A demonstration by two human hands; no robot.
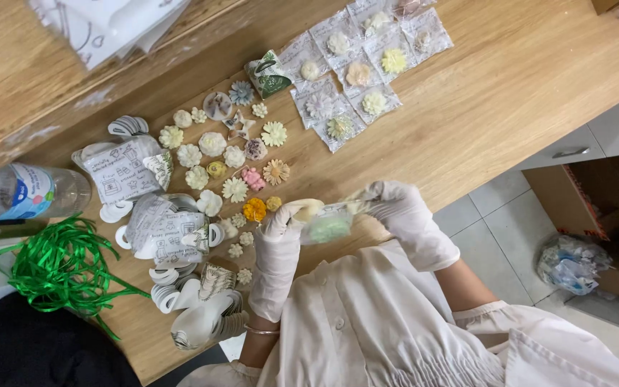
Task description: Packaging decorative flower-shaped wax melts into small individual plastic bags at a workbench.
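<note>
Two gloved hands — left hand point(281, 228), right hand point(400, 208) — one bag point(327, 226)

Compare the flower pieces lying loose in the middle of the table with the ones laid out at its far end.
The loose flower pieces lie bare on the wood, while the far flower pieces each sit sealed in a clear packet. The loose ones are scattered unevenly; the packed ones lie in a tidy tiled block. The loose group includes a bright orange bloom and a pink piece; the packed ones are all pale. Both groups are small moulded flowers resting on the wooden table.
</note>
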